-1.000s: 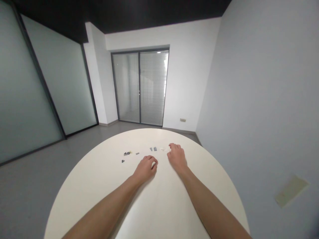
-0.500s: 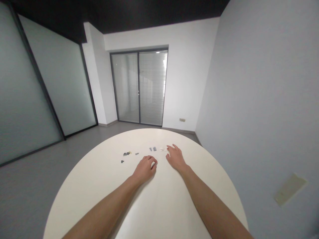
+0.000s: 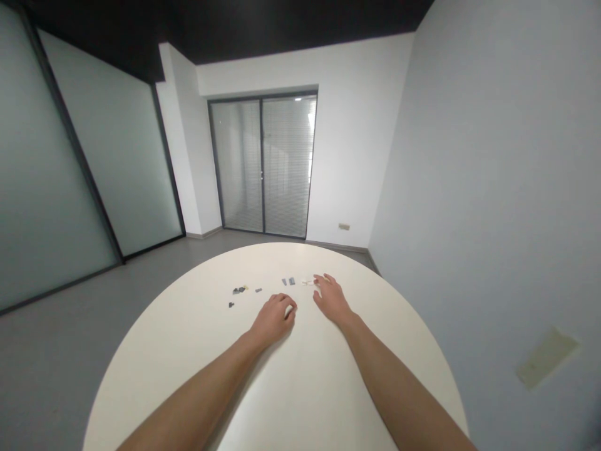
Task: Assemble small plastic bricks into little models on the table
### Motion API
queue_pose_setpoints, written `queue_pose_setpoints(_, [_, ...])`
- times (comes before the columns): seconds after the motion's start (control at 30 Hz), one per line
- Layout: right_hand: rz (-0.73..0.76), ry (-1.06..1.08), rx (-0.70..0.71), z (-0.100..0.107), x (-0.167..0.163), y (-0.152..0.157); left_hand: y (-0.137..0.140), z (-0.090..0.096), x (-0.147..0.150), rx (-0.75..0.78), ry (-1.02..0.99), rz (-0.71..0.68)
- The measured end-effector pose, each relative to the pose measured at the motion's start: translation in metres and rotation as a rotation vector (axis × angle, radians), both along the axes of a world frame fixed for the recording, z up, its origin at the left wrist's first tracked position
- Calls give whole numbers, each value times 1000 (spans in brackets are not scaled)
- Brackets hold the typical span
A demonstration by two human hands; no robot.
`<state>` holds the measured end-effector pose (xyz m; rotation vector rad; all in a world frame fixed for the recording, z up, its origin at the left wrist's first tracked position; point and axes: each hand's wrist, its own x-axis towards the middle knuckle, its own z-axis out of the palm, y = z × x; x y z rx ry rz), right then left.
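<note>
My left hand (image 3: 273, 316) rests on the white round table (image 3: 286, 401), its fingers curled in towards the thumb. Whether a small piece is inside that curl is hidden; the pale patch there could be the tabletop. To its right, my right hand (image 3: 332, 299) has its fingers spread low over the table. Its fingertips are at the small white pieces (image 3: 305, 282), touching or just beside them. Two grey-blue flat pieces (image 3: 292, 281) lie beyond and between the hands.
Left of my hands lie a small grey piece (image 3: 258, 290), a cluster of dark and grey pieces (image 3: 238, 290) with a yellow bit, and a single black piece (image 3: 231, 305). Beyond the table are a glass door (image 3: 263, 166) and a grey wall (image 3: 493, 156) on the right.
The fingers of my right hand have shifted very slightly. My left hand and the small pieces stay where they were.
</note>
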<state>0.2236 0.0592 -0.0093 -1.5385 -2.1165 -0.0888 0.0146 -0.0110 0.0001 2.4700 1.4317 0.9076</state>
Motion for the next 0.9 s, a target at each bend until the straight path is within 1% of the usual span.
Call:
queue_pose_setpoints(0.13, [9, 14, 4, 3, 0, -5, 1, 2, -2, -19, 12, -7])
queue_pose_setpoints(0.23, [45, 28, 31, 7, -2, -12, 5, 3, -7, -24, 35, 59])
queue_pose_setpoints(0.3, [88, 27, 47, 10, -5, -18, 9, 5, -14, 17, 68, 152])
queue_pose_setpoints(0.4, [148, 28, 69, 12, -9, -23, 17, 6, -28, 65, 102, 357])
queue_pose_setpoints(0.47, [161, 21, 67, 11, -10, -24, 22, 5, -40, 68, 135, 491])
queue_pose_setpoints(0.57, [155, 16, 71, 10, -10, -23, 27, 4, -59, 63, 191, 622])
queue_pose_setpoints(0.73, [156, 16, 84, 7, -9, -22, 33, -1, -77, 34, 248, 666])
queue_pose_setpoints(0.9, [150, 12, 70, 7, -9, -22, 31, 0, -74, 55, 289, 626])
